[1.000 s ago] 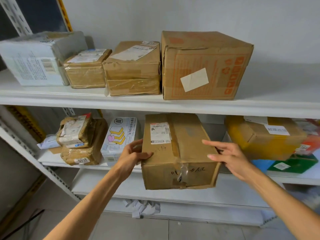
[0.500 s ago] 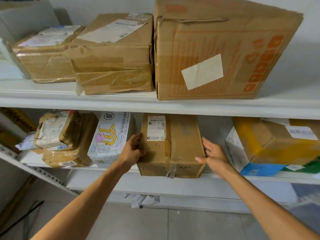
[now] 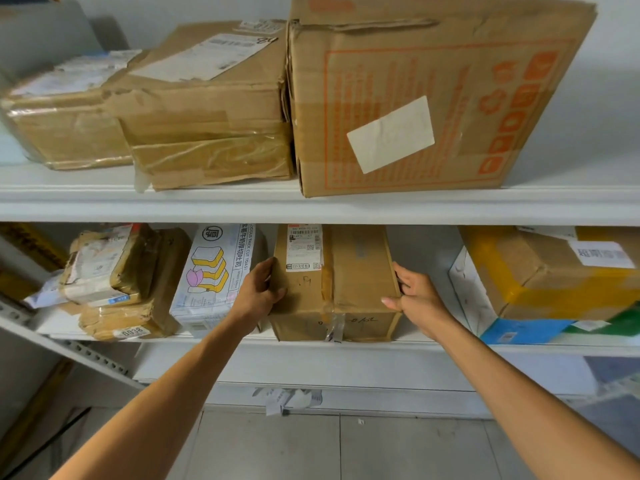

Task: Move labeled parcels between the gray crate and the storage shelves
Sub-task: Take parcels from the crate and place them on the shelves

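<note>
Facing white storage shelves against a pale wall, looking down over two loaded levels; clasping the brown parcel from both sides on the middle level, between the toast box and a white-and-blue box; wrapping the left hand over the parcel's left top edge, fingers curled down its side and gripping cardboard; hooking the right hand round the right top edge likewise, fingers curled and holding firmly; resting the parcel's base on the shelf board, front face about level with the lip; seeing no gray crate anywhere in view.

Probably sliding the parcel along the board rather than carrying it, being unable to tell from this alone whether inward or outward; keeping both wrists level and guiding it square, avoiding any skew into the toast box just beside the left knuckles; keeping the printed label upward and toward the front for reading; minding the loose tape tail hanging at the front lower edge, likely to be snagging on the lip; easing the fingers out sideways only after settling the full weight on the board; sparing the gap on the right for drawing the right hand clear.
</note>
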Demonstrator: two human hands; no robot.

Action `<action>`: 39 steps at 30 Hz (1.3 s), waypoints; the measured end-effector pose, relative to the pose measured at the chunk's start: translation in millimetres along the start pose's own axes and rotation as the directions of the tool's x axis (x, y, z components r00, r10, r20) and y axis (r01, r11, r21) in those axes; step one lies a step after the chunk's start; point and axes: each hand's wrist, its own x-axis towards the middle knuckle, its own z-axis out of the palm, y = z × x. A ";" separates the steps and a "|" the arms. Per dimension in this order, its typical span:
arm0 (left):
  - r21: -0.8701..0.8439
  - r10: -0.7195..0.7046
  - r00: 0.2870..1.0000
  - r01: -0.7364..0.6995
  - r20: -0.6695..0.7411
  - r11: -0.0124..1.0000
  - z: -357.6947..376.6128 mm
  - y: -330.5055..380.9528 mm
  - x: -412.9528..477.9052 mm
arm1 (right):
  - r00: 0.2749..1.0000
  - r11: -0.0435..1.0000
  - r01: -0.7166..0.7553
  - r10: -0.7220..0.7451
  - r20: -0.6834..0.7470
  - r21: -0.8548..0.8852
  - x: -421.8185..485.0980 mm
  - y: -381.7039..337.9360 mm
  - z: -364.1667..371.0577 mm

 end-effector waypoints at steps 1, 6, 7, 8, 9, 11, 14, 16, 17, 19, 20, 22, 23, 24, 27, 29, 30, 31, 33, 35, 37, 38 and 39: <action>0.006 0.000 1.000 0.000 0.002 1.000 -0.3 0.3 1.7 | 1.000 1.000 -0.007 0.007 -0.016 0.004 1.7 -1.6 2.5; 0.071 -0.024 1.000 0.025 -0.001 0.997 0.0 -1.0 6.6 | 0.996 1.000 -0.028 0.028 -0.083 0.008 7.6 2.1 5.0; 0.083 -0.024 1.000 0.024 -0.007 0.996 0.6 -1.0 7.3 | 0.995 1.000 -0.027 0.027 -0.097 0.004 7.7 2.8 5.7; 0.102 -0.021 1.000 0.023 -0.012 0.995 1.3 -0.7 7.8 | 0.993 1.000 -0.031 0.030 -0.114 -0.006 8.1 2.4 7.2; 0.132 -0.020 1.000 0.022 -0.019 0.991 2.3 0.5 7.7 | 0.992 0.999 -0.030 0.026 -0.124 -0.029 9.2 1.5 8.4; 0.233 0.000 1.000 0.005 -0.024 0.972 4.9 5.5 4.5 | 0.992 0.995 -0.038 0.026 -0.122 -0.095 9.5 -0.3 9.8; 0.495 0.065 0.997 -0.077 0.042 0.866 9.2 16.1 -4.4 | 0.994 0.968 -0.044 0.018 -0.107 -0.246 7.4 -2.1 10.6; 0.676 0.086 0.993 -0.121 0.084 0.727 10.2 23.4 -10.5 | 0.993 0.924 -0.055 0.013 -0.113 -0.378 3.5 -6.6 12.1; 0.751 0.096 0.990 -0.144 0.108 0.645 11.0 27.6 -14.2 | 0.992 0.898 -0.071 0.018 -0.124 -0.434 -1.8 -10.0 13.2; 0.849 0.125 0.978 -0.205 0.165 0.487 14.4 38.3 -22.1 | 0.991 0.839 -0.097 0.030 -0.133 -0.535 -11.2 -11.9 12.3; 0.873 0.144 0.970 -0.239 0.195 0.425 17.7 44.8 -28.2 | 0.993 0.810 -0.094 0.033 -0.115 -0.579 -18.5 -13.2 10.9; 0.888 0.177 0.951 -0.302 0.254 0.348 26.8 57.7 -40.2 | 0.997 0.734 -0.077 0.037 -0.074 -0.674 -35.1 -14.7 6.0; 0.890 0.193 0.939 -0.334 0.285 0.310 32.2 63.4 -46.3 | 0.997 0.690 -0.073 0.042 -0.060 -0.720 -45.9 -16.1 2.5; 0.891 0.211 0.925 -0.366 0.317 0.268 38.4 68.3 -51.5 | 0.997 0.641 -0.078 0.062 -0.050 -0.764 -56.6 -17.4 -2.8; 0.873 0.235 0.887 -0.445 0.398 0.198 59.8 78.5 -63.4 | 0.993 0.509 -0.108 0.099 -0.067 -0.854 -83.8 -16.6 -23.3; 0.850 0.230 0.863 -0.493 0.450 0.185 77.2 83.8 -69.2 | 0.991 0.479 -0.124 0.105 -0.084 -0.869 -102.7 -15.3 -39.6; 0.838 0.232 0.848 -0.518 0.476 0.175 86.8 87.2 -72.8 | 0.989 0.478 -0.140 0.111 -0.099 -0.867 -113.1 -15.0 -48.3; 0.824 0.235 0.833 -0.542 0.501 0.164 97.0 91.0 -76.5 | 0.986 0.484 -0.162 0.115 -0.121 -0.860 -124.7 -14.5 -56.8; 0.792 0.241 0.797 -0.593 0.553 0.144 118.6 98.0 -83.0 | 0.977 0.492 -0.214 0.116 -0.181 -0.844 -147.8 -11.0 -75.3; 0.759 0.242 0.760 -0.640 0.603 0.122 141.8 103.8 -89.8 | 0.962 0.476 -0.272 0.112 -0.249 -0.837 -171.3 -5.2 -94.4; 0.726 0.254 0.726 -0.678 0.639 0.115 164.0 108.3 -96.6 | 0.938 0.452 -0.345 0.131 -0.321 -0.823 -193.2 0.6 -113.8; 0.715 0.259 0.717 -0.689 0.647 0.122 173.6 110.6 -100.0 | 0.925 0.444 -0.379 0.149 -0.350 -0.812 -203.1 3.0 -123.0; 0.709 0.267 0.713 -0.693 0.648 0.132 182.1 112.6 -102.8 | 0.915 0.442 -0.402 0.158 -0.372 -0.802 -211.3 5.4 -131.6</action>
